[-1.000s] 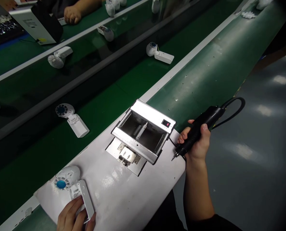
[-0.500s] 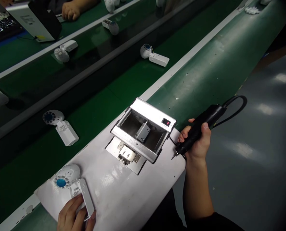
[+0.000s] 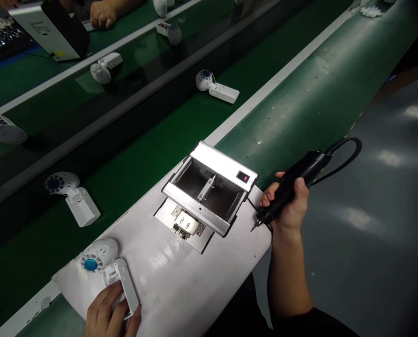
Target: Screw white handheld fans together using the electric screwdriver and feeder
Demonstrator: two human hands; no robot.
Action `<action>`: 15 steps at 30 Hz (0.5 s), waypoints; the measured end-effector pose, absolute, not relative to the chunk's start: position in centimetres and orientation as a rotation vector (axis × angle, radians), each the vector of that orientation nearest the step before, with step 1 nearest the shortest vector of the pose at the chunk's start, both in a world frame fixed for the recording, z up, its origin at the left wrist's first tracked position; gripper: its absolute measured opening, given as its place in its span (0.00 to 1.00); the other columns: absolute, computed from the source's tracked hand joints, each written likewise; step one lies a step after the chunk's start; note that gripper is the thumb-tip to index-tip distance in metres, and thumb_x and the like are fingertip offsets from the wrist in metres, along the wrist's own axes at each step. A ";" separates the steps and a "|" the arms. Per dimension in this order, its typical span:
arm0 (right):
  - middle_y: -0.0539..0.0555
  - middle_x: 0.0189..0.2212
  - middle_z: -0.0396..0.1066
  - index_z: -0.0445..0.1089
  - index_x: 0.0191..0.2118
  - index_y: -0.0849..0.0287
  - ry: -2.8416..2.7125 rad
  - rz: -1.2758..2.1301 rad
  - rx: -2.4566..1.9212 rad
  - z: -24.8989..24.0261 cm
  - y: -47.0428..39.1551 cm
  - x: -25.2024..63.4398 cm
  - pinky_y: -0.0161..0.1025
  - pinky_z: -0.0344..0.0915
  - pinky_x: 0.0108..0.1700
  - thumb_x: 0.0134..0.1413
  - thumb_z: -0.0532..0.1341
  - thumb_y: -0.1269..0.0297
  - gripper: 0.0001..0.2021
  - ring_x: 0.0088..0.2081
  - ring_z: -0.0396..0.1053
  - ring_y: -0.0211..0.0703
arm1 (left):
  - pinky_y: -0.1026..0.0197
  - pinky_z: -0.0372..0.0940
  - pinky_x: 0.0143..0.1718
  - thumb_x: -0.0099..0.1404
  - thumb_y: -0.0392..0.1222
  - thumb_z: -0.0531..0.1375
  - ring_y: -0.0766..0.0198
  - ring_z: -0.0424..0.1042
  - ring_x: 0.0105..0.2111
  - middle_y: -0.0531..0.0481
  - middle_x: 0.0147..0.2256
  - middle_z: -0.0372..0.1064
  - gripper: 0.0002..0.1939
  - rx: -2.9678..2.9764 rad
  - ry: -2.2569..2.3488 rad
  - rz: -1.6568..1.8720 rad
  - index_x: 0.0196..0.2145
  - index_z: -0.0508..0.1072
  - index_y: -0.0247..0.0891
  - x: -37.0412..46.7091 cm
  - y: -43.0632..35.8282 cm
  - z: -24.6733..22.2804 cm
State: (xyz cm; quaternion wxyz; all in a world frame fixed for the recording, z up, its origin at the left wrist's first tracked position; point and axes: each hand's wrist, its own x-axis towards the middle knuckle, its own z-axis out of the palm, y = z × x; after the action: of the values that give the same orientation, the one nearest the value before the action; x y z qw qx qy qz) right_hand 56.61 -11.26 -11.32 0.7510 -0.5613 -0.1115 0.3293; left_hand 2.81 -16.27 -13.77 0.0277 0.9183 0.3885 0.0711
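My left hand (image 3: 107, 311) grips the handle of a white handheld fan (image 3: 126, 285) at the lower left. The fan's round head, with a blue centre, rests on the white board (image 3: 181, 290). My right hand (image 3: 289, 206) is wrapped round a black electric screwdriver (image 3: 293, 182), its bit pointing down and left above the board's right edge. Between the hands stands a silver screw feeder (image 3: 209, 187) with a lit red switch and an open bay. A metal plate with a small mechanism (image 3: 187, 224) sits at its front.
Beyond the board runs a green conveyor belt (image 3: 153, 154) carrying more white fans (image 3: 82, 206), (image 3: 225, 92). Farther fans (image 3: 105, 65) lie past a dark divider. A co-worker's hand (image 3: 102, 15) is near a white-and-black box (image 3: 47, 28). The screwdriver's cable (image 3: 353, 142) loops at right.
The fans on the near belt have shifted down and left; those past the divider have moved right. The bar inside the screw feeder has tilted. Both my hands are nearly still.
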 end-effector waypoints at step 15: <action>0.45 0.18 0.66 0.74 0.46 0.53 -0.250 0.716 -1.230 -11.4 -11.3 56.6 0.36 0.63 0.18 0.60 0.65 0.33 0.26 0.16 0.61 0.38 | 0.40 0.70 0.54 0.76 0.40 0.62 0.38 0.72 0.57 0.35 0.55 0.71 0.04 2.842 1.154 0.253 0.45 0.70 0.41 4.1 -15.8 -12.9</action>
State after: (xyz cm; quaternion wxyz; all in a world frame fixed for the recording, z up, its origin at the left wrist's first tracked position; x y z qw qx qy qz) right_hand 56.59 -11.28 -11.40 0.7501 -0.5630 -0.1143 0.3276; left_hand 4.14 -15.83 -12.92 0.0318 0.9229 0.3749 0.0821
